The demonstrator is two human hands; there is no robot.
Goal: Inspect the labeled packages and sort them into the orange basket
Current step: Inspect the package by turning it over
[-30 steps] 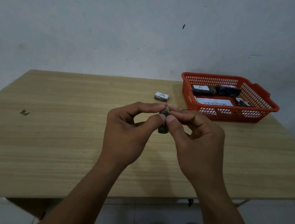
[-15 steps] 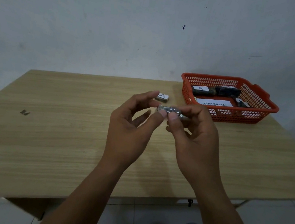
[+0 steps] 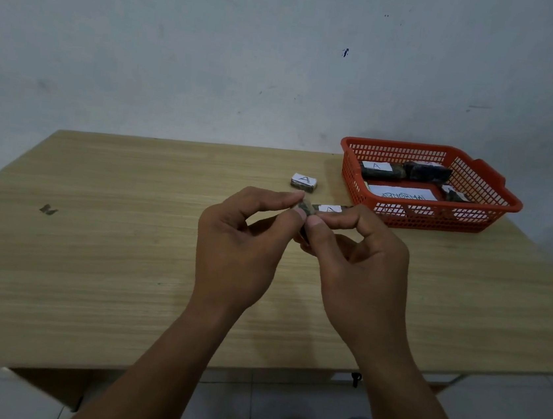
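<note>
Both hands (image 3: 302, 246) pinch a labeled package (image 3: 326, 209) (marked A) above the table (image 3: 92, 240).

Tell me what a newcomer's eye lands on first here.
Both hands, the left hand and right hand, pinch a small labeled package at mid-table. At the far right sits the orange basket, holding more packages and a sheet reading ABNORMAL. One lone package lies on the wooden table behind the hands.
</note>
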